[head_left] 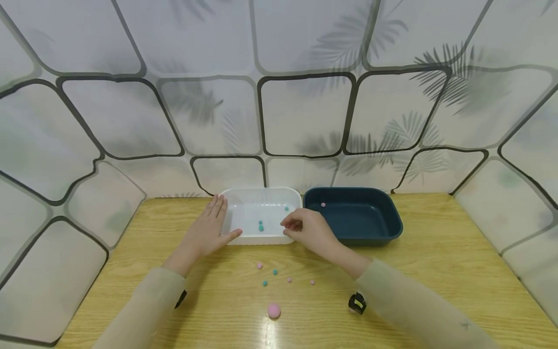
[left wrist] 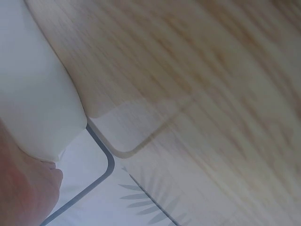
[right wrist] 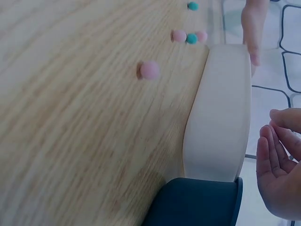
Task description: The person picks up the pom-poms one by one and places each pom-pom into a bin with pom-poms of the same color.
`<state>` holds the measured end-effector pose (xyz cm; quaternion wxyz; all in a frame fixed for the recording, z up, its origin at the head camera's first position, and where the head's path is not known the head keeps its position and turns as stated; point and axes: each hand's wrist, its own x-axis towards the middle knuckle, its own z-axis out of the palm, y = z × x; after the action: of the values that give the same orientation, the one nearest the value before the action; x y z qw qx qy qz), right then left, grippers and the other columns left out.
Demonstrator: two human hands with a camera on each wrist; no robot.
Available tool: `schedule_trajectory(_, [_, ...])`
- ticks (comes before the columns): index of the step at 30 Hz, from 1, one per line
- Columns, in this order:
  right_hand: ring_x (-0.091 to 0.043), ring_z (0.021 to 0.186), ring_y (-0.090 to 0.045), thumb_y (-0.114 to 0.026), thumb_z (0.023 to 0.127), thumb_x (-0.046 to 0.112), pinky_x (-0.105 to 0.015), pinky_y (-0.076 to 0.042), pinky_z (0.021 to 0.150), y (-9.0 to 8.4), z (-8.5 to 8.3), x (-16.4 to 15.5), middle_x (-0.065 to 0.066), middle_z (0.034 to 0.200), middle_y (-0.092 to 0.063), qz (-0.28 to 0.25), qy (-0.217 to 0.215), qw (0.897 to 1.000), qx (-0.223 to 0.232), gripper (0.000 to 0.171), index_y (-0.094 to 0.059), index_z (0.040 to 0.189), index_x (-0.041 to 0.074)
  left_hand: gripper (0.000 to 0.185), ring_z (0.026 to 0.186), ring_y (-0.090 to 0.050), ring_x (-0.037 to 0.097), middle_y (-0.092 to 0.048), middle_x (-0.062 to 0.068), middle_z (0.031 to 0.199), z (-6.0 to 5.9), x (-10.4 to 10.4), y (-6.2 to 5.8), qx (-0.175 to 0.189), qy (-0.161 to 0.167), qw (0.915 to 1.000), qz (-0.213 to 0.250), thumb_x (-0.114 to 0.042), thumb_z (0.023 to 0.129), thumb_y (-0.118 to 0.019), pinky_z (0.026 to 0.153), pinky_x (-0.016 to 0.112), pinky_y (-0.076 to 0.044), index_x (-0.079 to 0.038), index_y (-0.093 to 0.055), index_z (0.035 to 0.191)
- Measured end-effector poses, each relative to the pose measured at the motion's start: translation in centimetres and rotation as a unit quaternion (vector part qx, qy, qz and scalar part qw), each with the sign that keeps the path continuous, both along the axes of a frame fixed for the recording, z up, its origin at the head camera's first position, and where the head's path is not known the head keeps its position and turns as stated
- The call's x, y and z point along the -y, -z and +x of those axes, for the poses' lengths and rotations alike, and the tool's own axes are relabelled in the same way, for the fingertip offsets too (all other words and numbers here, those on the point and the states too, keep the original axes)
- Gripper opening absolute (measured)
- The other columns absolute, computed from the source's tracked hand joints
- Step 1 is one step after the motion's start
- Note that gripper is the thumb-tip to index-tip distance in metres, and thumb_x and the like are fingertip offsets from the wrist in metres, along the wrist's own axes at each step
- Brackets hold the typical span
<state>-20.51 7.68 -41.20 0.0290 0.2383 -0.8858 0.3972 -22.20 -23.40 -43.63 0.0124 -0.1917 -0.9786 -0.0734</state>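
My left hand (head_left: 208, 230) rests on the left end of a white tray (head_left: 257, 240), fingers straight along the rim and thumb over the front edge. Over the tray's right side hovers my right hand (head_left: 311, 230). Its thumb and index fingertips are close together, with nothing visible between them; the right wrist view shows these fingertips (right wrist: 273, 115) above the tray's side. Several small teal balls (head_left: 261, 228) lie inside the white tray. A dark blue tray (head_left: 394, 228) stands right beside it and holds one small pink ball (head_left: 323, 204).
On the wooden table (head_left: 209, 310) in front of the trays lie small teal balls (head_left: 275, 272) and pink balls (head_left: 259, 266). A larger pink ball (head_left: 273, 310) is nearer the front. Behind the trays rises a patterned curtain (head_left: 305, 116).
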Motion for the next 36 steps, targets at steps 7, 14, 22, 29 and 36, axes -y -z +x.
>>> schedule_trajectory(7, [-0.011, 0.083, -0.070, -0.083, 0.090, 0.003, -0.020, -0.059, 0.076, 0.3, 1.4, 0.0, -0.003, 0.094, -0.077, 0.001, -0.022, 1.000, -0.002, 0.010, -0.081, 0.100, 0.004, 0.101, 0.164, -0.011, 0.047, -0.014, 0.031, 0.174, 0.0, 0.1, 0.1, -0.003, 0.003, 1.0000, -0.002, -0.060, 0.105, -0.052, 0.135, 0.056, -0.018, 0.015, -0.018, 0.163])
schedule_trajectory(14, [-0.012, 0.083, -0.071, -0.083, 0.089, 0.000, -0.019, -0.060, 0.076, 1.0, 2.4, 0.2, -0.003, 0.094, -0.078, 0.000, -0.041, 0.999, 0.004, 0.011, -0.081, 0.099, 0.004, 0.101, 0.164, -0.010, 0.047, -0.013, 0.031, 0.174, 0.0, 0.2, 0.3, -0.003, 0.001, 1.0000, -0.003, -0.061, 0.105, -0.052, 0.135, 0.056, -0.017, 0.014, -0.017, 0.163])
schedule_trajectory(22, [-0.008, 0.080, -0.070, -0.085, 0.087, 0.000, -0.017, -0.059, 0.073, 2.4, 3.2, 0.6, -0.003, 0.091, -0.078, -0.006, -0.050, 0.999, 0.014, 0.011, -0.081, 0.096, 0.005, 0.101, 0.165, -0.009, 0.046, -0.012, 0.030, 0.174, -0.1, 0.1, 0.3, 0.000, -0.001, 1.0000, -0.002, -0.061, 0.105, -0.053, 0.135, 0.055, -0.017, 0.013, -0.018, 0.164])
schedule_trajectory(29, [-0.004, 0.078, -0.067, -0.085, 0.087, 0.001, -0.016, -0.057, 0.071, 3.7, 3.6, 1.0, -0.003, 0.090, -0.077, -0.009, -0.053, 0.998, 0.044, 0.010, -0.081, 0.095, 0.006, 0.100, 0.164, -0.009, 0.046, -0.012, 0.030, 0.174, -0.1, 0.1, 0.2, -0.001, 0.000, 1.0000, -0.002, -0.061, 0.105, -0.051, 0.135, 0.055, -0.017, 0.014, -0.018, 0.163])
schedule_trajectory(36, [0.000, 0.075, -0.065, -0.086, 0.087, 0.003, -0.014, -0.056, 0.069, 4.8, 3.3, 1.4, -0.002, 0.088, -0.076, -0.007, -0.057, 0.997, 0.054, 0.009, -0.081, 0.094, 0.007, 0.100, 0.165, -0.009, 0.046, -0.010, 0.030, 0.175, 0.1, 0.0, 0.0, 0.004, -0.001, 1.0000, 0.001, -0.060, 0.105, -0.053, 0.135, 0.054, -0.016, 0.014, -0.017, 0.164])
